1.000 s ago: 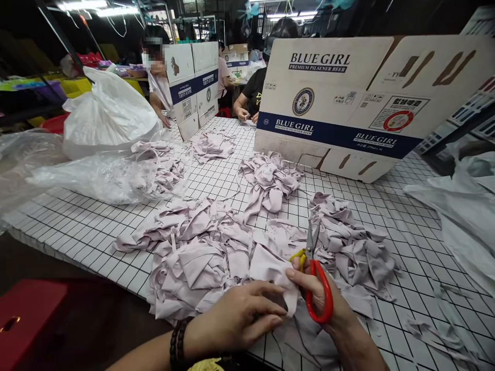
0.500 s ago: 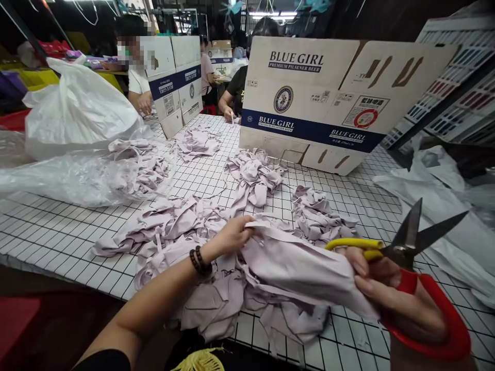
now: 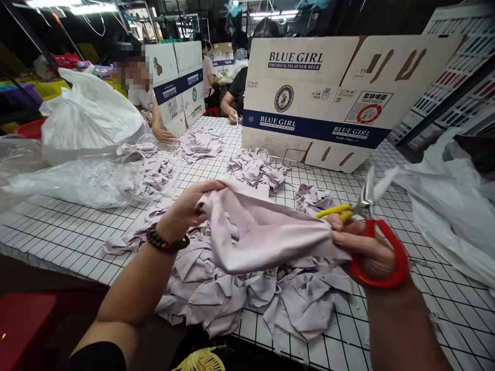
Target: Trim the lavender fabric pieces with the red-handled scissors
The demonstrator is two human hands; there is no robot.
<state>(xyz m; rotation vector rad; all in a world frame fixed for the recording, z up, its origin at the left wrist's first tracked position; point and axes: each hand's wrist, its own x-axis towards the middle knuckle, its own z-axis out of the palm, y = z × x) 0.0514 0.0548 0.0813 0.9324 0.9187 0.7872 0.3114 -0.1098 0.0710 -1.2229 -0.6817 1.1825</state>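
A pale pink-lilac piece of fabric is stretched between my hands above the table. My left hand, with a dark beaded bracelet at the wrist, is closed on its left end. The right end is pinched in my right hand. That same hand carries scissors with red and yellow handles, hooked over it; the blades stand apart and point up and away. Beneath the held piece lies a loose pile of similar fabric pieces, partly covered by it.
Smaller fabric heaps lie farther back on the grid-patterned table. A large cardboard box stands behind them. Plastic bags are at left, another white bag at right. Co-workers sit across the table.
Both hands have risen, the left also moving left, the right inward. The fabric is spread wider and hangs in a fold. The scissors have turned upright. A co-worker's hand has reached out onto the table.
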